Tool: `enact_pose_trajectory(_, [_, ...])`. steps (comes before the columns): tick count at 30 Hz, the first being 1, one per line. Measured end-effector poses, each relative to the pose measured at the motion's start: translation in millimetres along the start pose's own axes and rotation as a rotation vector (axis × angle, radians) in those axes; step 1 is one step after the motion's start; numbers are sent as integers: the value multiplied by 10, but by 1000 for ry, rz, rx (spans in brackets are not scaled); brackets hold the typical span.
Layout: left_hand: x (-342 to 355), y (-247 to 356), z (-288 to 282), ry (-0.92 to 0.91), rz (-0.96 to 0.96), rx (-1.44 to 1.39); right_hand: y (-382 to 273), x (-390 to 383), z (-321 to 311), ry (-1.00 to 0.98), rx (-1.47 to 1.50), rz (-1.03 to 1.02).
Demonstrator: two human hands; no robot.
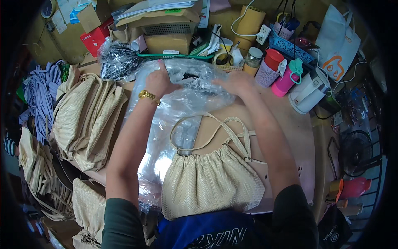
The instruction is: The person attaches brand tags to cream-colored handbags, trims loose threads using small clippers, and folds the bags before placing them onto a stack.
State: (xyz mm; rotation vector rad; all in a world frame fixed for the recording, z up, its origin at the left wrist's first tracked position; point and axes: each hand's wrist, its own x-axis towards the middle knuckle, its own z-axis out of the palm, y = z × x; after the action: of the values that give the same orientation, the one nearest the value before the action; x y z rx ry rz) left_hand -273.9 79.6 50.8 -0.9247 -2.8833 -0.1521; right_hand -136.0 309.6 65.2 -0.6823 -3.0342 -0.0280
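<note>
Clear plastic bagging (176, 104) lies between and beneath the fingers of both hands. The cream woven handbag (211, 182) sits nearer the body, clear of the fingers. Left hand (161, 83): visible digits spread. Right hand (237, 83): fingers blurred; grip cannot be determined.

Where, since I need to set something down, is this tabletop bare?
Widest: between the right forearm, the white appliance and the table's right edge, barring dark specks. Smaller: between the clear plastic and cream bag, crossed by its straps. Crowded: the back, behind the plastic, and the left, under stacked bags.
</note>
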Motion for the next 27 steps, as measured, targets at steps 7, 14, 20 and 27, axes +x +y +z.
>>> enact_pose_trajectory(7, [358,-349,282,-251,-163,-1319,203,630,450,3,1609,204])
enact_pose_trajectory(14, [249,-437,313,-310,-504,-2208,-612,793,-439,-59,2076,168])
enact_pose_trajectory(20, [187,-487,-44,-218,-237,-1440,-574,814,-317,-167,1735,-101])
enact_pose_trajectory(27, [235,-1060,-49,-266,-426,-2274,-68,543,-307,-15,55,-81])
